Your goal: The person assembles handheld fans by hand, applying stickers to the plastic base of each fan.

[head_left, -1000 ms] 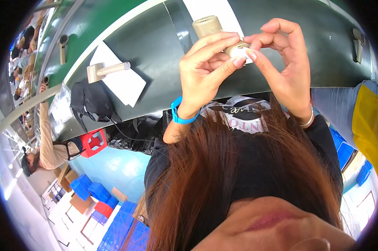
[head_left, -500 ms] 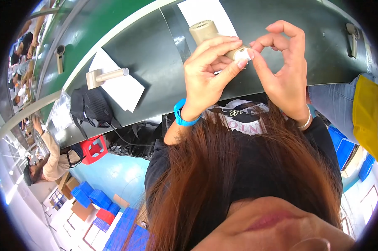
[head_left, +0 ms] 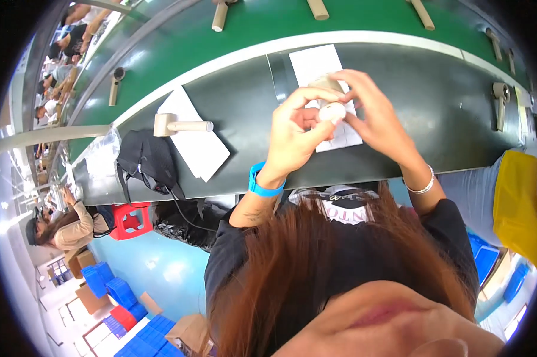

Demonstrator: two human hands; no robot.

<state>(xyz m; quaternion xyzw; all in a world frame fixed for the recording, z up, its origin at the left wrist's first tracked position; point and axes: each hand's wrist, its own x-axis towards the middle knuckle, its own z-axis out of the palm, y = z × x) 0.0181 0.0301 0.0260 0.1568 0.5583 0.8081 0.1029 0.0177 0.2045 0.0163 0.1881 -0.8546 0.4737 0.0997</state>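
Observation:
A beige handheld fan [head_left: 326, 84] is held between my hands above the black worktable [head_left: 250, 107], its pale handle end turned toward me. My left hand [head_left: 292, 131] is closed round the handle, thumb near the end. On the fan's far right side, my right hand [head_left: 375, 116] has its fingers bent against the body; its fingertips are partly hidden. Beneath the fan lies a white sheet of paper [head_left: 313, 59]. To the left, another beige handheld fan [head_left: 188, 126] rests on white sheets [head_left: 203, 152].
A black backpack [head_left: 146, 160] sits at the table's left, by a clear plastic bag [head_left: 102, 152]. Beyond the pale rail, a green conveyor belt [head_left: 262, 27] carries several fans. Another fan [head_left: 501, 107] stands at the right. Beside me at the right is a person in yellow [head_left: 518, 202].
My right hand has gone from a pinch at the handle end to bent fingers on the fan's far side. The handle end now faces me more. My view has shifted, showing more of the belt.

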